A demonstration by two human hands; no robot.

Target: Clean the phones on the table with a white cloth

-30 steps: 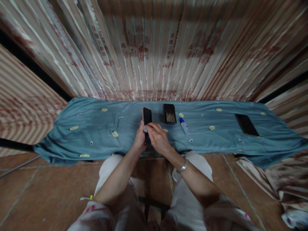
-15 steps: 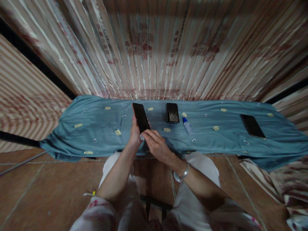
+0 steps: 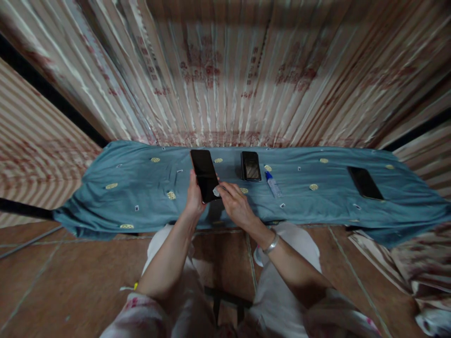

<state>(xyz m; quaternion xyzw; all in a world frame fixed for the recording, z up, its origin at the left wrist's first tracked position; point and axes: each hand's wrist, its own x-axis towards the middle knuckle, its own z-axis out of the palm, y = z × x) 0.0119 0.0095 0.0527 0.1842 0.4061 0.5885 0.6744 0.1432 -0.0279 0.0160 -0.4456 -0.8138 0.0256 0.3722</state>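
Note:
A black smartphone (image 3: 204,173) is gripped along its sides by my left hand (image 3: 194,196), its dark screen facing up. My right hand (image 3: 237,203) pinches a small pale wipe or cloth (image 3: 216,191) against the lower right corner of that screen. Beyond the hands, a black stack of phones or cases (image 3: 251,165) lies on the blue cloth. Just right of the stack is a small clear bottle with a blue cap (image 3: 273,184). Another dark smartphone (image 3: 364,182) rests farther to the right.
A blue patterned cloth (image 3: 158,176) covers the long, narrow table in front of my knees. Striped curtains (image 3: 225,70) hang close behind it and at both sides. Dark poles (image 3: 52,89) slant along the left. Brown tiles (image 3: 38,272) form the floor.
My right hand and the pale wipe have shifted from the phone's bottom edge to its lower right corner. The phone's screen is tilted slightly more toward me.

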